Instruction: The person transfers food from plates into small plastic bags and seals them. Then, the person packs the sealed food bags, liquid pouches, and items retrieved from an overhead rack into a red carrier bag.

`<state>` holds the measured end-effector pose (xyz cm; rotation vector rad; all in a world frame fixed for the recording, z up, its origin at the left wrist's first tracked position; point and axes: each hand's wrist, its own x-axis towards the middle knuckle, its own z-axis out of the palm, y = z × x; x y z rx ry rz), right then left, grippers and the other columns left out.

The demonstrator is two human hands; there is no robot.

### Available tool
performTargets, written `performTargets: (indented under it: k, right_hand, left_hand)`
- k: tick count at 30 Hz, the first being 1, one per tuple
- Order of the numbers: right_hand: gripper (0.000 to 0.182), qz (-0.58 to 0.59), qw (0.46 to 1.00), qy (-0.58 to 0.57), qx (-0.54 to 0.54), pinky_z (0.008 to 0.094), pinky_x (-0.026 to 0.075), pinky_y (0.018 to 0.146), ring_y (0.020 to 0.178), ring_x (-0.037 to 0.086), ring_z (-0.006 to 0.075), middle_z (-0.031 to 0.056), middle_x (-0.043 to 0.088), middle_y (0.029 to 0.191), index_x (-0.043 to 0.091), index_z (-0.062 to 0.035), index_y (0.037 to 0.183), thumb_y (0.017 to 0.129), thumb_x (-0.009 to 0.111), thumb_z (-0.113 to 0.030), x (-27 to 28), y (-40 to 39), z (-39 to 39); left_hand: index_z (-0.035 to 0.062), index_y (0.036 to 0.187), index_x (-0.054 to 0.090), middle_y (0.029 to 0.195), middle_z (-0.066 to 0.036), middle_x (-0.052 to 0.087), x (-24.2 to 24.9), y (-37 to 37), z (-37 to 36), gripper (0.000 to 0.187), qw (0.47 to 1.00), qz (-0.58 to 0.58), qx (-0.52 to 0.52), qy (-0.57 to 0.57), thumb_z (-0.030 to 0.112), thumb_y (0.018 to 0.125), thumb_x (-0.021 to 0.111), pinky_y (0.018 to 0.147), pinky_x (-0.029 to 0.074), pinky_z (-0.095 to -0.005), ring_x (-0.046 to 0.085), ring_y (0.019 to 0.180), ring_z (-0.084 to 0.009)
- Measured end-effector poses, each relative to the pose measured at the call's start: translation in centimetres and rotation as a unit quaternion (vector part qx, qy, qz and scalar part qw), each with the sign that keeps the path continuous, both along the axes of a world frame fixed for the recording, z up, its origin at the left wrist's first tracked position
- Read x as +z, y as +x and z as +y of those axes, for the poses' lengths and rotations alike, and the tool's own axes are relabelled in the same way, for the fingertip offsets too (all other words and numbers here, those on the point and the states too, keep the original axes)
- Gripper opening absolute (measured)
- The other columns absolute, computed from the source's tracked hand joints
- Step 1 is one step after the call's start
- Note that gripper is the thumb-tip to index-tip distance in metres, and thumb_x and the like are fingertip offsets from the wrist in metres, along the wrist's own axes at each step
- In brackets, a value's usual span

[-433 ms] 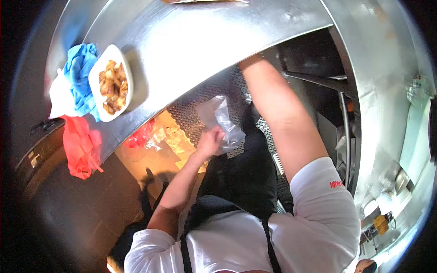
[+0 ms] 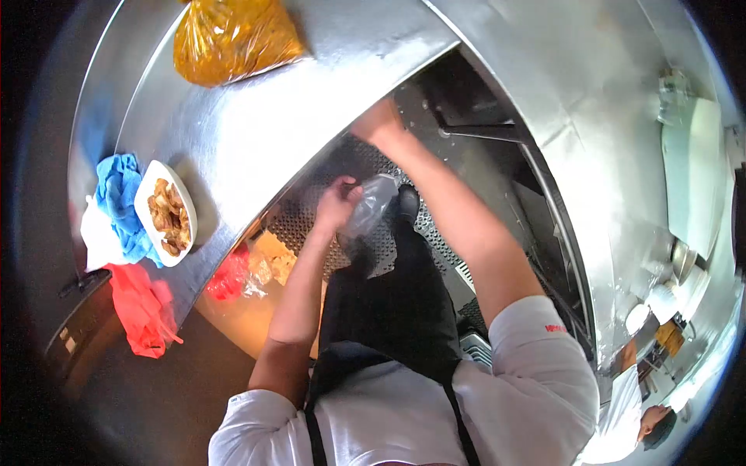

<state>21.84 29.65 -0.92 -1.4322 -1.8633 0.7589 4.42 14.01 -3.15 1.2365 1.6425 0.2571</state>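
My left hand [image 2: 337, 205] is closed on a clear plastic bag [image 2: 376, 203], which hangs over the dark studded floor mat below the counter edge. My right hand [image 2: 378, 121] reaches to the underside of the steel counter [image 2: 256, 132]; its fingers are blurred and partly hidden by the edge. On the counter, a tied bag of orange-brown food [image 2: 233, 43] lies at the back, away from both hands. A white dish [image 2: 188, 213] with brown cooked pieces stands at the left, beside a blue cloth [image 2: 118, 198].
A red bag [image 2: 144, 311] hangs over the counter's left corner near a white bag [image 2: 102, 237]. Under the counter, red plastic [image 2: 229, 273] lies by cardboard. A dark metal bar [image 2: 478, 132] runs at right. Another person [image 2: 625, 415] is at the lower right.
My right hand has drawn back partly from under the counter. My left hand has moved up and left with the plastic bag. The view has shifted, bringing in the orange-brown bag and another person.
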Motion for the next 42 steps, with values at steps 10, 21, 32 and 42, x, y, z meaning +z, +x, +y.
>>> performTargets:
  k: [10, 21, 32, 42]
  right_hand:
    - [0.042, -0.193, 0.843, -0.471, -0.174, 0.049, 0.049, 0.078, 0.091, 0.064, 0.0398, 0.0189, 0.067, 0.092, 0.063, -0.0048, 0.094, 0.089, 0.055, -0.045, -2.3, 13.1, -41.0]
    - [0.04, 0.202, 0.458, -0.359, -0.787, 0.032, 0.046, 0.051, 0.06, 0.058, 0.0171, 0.005, 0.06, 0.071, 0.06, -0.0055, 0.095, 0.09, 0.062, -0.045, 5.8, -1.4, -68.0]
    - [0.054, 0.496, 0.712, -0.01, -0.498, 0.0411, 0.044, 0.098, 0.116, 0.052, 0.023, 0.0061, 0.056, 0.123, 0.044, -0.0079, 0.137, 0.095, 0.054, -0.041, 13.3, 1.9, -49.7]
    - [0.095, 0.781, 0.602, 0.093, -0.136, 0.0463, 0.039, 0.103, 0.122, 0.052, 0.029, 0.0167, 0.053, 0.132, 0.042, -0.0013, 0.139, 0.079, 0.046, -0.075, 26.8, 2.9, -47.6]
  left_hand:
    - [0.0061, 0.126, 0.053, 0.117, -0.01, 0.059, -4.8, -3.4, 14.4, 0.043, 0.984, 0.135, -0.063, 0.093, 0.032, 0.092, 0.058, 0.09, 0.046, -0.0371, 0.057, 0.104, -0.0212]
    - [0.007, 0.126, 0.052, 0.117, -0.008, 0.057, -6.2, 0.9, 11.7, 0.041, 0.964, -0.217, 0.106, -0.107, 0.035, 0.099, 0.037, 0.092, 0.046, -0.0406, 0.056, 0.105, -0.0232]
    - [0.0081, 0.134, 0.049, 0.097, -0.001, 0.061, 25.0, 8.4, -11.2, 0.045, 0.722, -0.442, -0.288, -0.447, 0.017, 0.091, 0.059, 0.059, 0.048, -0.0257, 0.055, 0.066, -0.0113]
    - [0.0101, 0.142, 0.042, 0.098, -0.004, 0.063, 32.6, 10.5, -6.6, 0.051, 0.782, -0.525, -0.237, -0.238, 0.017, 0.093, 0.056, 0.07, 0.052, -0.0304, 0.062, 0.085, -0.0156]
